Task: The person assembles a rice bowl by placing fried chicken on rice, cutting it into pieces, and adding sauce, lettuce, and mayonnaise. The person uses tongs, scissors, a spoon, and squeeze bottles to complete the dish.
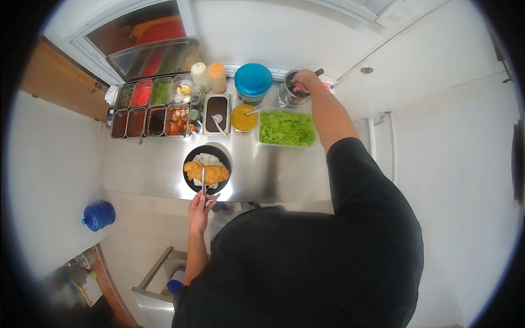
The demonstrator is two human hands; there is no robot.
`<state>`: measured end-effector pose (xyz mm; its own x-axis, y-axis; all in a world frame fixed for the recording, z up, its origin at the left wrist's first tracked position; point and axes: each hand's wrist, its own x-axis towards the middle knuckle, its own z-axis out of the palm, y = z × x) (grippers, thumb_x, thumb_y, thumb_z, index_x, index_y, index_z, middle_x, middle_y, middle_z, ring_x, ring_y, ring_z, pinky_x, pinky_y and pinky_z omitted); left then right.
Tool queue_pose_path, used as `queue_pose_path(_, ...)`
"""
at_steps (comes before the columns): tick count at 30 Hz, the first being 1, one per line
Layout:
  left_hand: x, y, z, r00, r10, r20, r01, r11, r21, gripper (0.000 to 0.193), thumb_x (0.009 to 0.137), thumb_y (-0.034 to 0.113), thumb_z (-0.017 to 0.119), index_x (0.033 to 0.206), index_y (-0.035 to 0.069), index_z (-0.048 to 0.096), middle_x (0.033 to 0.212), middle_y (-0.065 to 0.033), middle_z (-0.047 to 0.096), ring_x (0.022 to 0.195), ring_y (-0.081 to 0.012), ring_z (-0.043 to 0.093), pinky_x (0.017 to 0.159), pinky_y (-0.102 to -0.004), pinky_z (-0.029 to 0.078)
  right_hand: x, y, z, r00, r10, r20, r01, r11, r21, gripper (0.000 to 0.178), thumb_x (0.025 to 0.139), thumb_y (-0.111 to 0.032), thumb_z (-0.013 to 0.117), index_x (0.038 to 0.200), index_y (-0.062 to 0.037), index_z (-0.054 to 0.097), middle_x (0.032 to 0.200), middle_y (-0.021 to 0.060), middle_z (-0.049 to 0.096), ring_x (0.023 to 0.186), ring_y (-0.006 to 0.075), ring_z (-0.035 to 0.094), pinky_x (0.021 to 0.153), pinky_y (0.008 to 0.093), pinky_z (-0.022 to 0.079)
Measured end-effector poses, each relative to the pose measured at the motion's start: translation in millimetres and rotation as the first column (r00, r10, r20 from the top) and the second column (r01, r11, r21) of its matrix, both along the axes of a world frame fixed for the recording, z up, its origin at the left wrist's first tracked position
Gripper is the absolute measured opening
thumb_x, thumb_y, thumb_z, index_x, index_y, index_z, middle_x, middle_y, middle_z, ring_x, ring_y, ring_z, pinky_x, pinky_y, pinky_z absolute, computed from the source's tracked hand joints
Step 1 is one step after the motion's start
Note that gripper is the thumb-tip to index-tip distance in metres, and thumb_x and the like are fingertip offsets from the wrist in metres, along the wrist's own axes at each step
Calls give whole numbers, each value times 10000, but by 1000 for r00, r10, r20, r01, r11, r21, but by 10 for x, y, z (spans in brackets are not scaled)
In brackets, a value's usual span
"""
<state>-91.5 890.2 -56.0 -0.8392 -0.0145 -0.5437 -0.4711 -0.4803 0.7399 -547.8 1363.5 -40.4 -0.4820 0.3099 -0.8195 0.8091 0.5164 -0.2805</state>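
My left hand (198, 210) is closed around slim metal tongs (204, 176), whose tips lie over a golden breaded cutlet (220, 174). The cutlet rests on white rice (206, 159) in a black bowl (186, 177) near the counter's front edge. Far off to the right, my right arm is stretched out. There my right hand (302, 81) closes on a black-handled utensil (319, 71) at the mouth of a round grey container (284, 94). The hand hides most of that utensil, so its kind does not show.
Left on the steel counter (153, 167) stand metal pans of toppings (156, 120) with a raised lid (156, 59). Squeeze bottles (217, 78), a blue-lidded tub (253, 81), a dark sauce pan (216, 112), yellow sauce (243, 118) and chopped lettuce (286, 128) line the back.
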Motion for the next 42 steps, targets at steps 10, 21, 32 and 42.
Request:
queue_pose_path(10, 96, -254, 54, 999, -44, 7, 44, 995, -91, 314, 1040, 159, 508, 1298, -17, 533, 991, -50, 607, 953, -143, 610, 850, -328, 567, 238, -65, 340, 943, 230, 242, -259, 962, 93, 332, 869, -358, 672, 721, -68, 610, 648, 29, 588, 496, 127, 490, 476, 292, 415)
queue_pose_path(21, 132, -606, 89, 997, -74, 10, 75, 991, -111, 352, 1040, 184, 515, 1327, -20, 521, 1007, -50, 603, 983, -147, 602, 859, -330, 552, 637, 250, 756, 938, 315, 142, -326, 943, 67, 387, 758, -446, 790, 764, -78, 674, 597, 56, 554, 445, 161, 451, 429, 362, 370)
queue_pose_path(32, -108, -669, 24, 993, -110, 51, 118, 973, -196, 353, 1040, 165, 500, 1334, -29, 528, 978, -42, 619, 881, -127, 621, 762, -272, 532, 1484, 14, 727, 890, -17, -456, 38, 999, 35, 333, 861, -420, 662, 783, -98, 690, 592, 40, 558, 401, 106, 391, 382, 299, 294)
queue_pose_path(42, -497, -440, -170, 952, -305, 19, 298, 912, -281, 321, 1019, 170, 522, 1282, -9, 571, 892, -6, 612, 712, -70, 552, 603, -227, 448, 2459, -843, 1064, 903, -91, -419, -54, 945, -321, 283, 914, -297, 618, 1067, -71, 696, 920, 46, 670, 720, 126, 571, 707, 281, 525)
